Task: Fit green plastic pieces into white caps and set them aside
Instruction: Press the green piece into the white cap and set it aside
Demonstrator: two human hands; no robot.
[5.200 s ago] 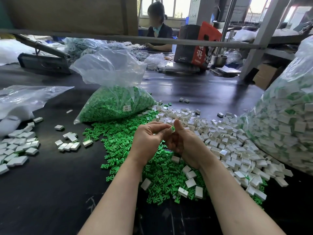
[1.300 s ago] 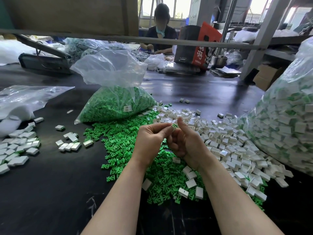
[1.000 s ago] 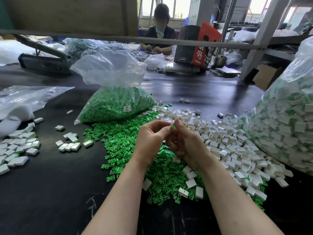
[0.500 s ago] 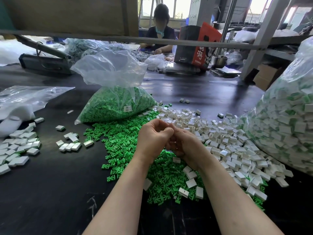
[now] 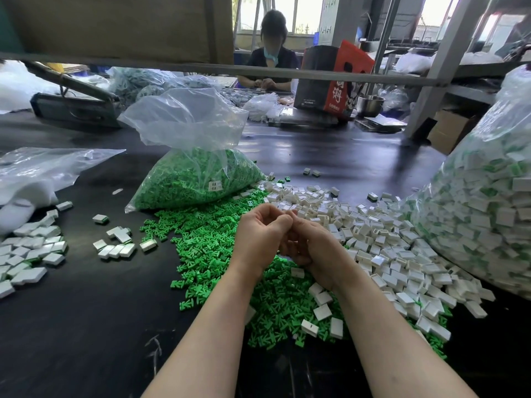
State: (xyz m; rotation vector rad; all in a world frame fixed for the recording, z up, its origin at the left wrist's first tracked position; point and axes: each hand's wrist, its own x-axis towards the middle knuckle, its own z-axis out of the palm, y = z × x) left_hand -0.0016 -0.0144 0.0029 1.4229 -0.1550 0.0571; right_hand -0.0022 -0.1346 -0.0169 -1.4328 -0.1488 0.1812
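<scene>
Left hand (image 5: 260, 235) now closed against right hand (image 5: 311, 244).

Loose pieces (image 5: 207, 248) left of caps (image 5: 382, 242)

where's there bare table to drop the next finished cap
Bare black table lies near left, between the green pile and the finished caps at the left edge. More bare room behind the white caps, past the green bag. Centre and right are crowded.
</scene>
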